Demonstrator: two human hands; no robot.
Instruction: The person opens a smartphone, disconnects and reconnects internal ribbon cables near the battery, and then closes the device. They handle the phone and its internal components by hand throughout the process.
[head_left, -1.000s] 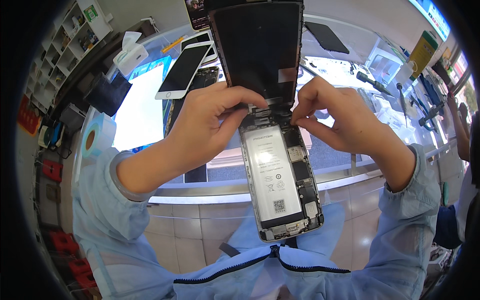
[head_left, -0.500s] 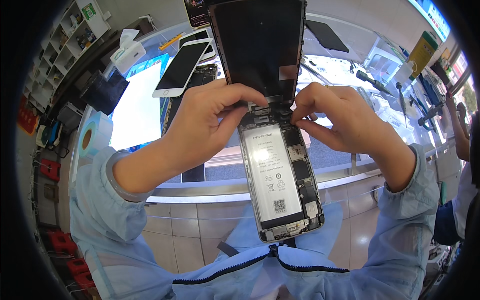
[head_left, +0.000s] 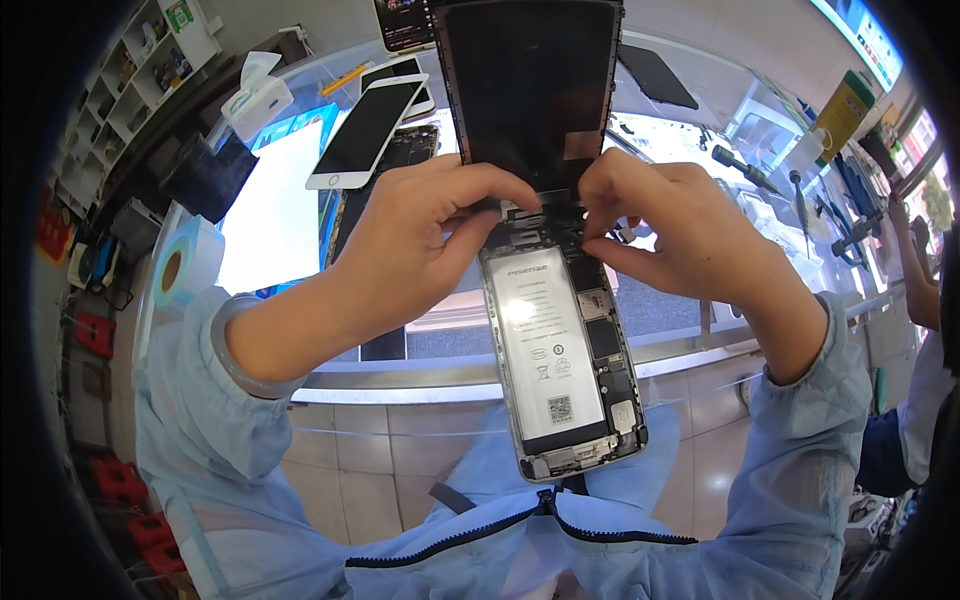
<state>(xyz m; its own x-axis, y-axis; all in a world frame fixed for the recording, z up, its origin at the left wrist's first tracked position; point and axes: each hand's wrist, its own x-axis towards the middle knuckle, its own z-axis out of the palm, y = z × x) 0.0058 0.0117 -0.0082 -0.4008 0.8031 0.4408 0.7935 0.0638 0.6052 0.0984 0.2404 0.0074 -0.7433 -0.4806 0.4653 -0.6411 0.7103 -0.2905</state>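
Note:
An opened smartphone is held tilted in front of me, its white battery and boards bare. The dark screen assembly stands raised at the far end, and its lower edge meets the phone body. My left hand is closed at the far left corner of the phone, thumb on the edge and index finger reaching over the parts below the screen. My right hand is curled at the far right corner, thumb and index finger nearly together by the connectors. What lies between these fingertips is hidden.
On the glass counter lie a white phone, a black panel, a tape roll, a tissue box and a black holder. Screwdrivers lie at right. Another person's arm shows at the far right.
My right hand has shifted slightly, its index finger rising away from the thumb by the connectors. The screen leans slightly to the right. My left hand keeps nearly the same place.

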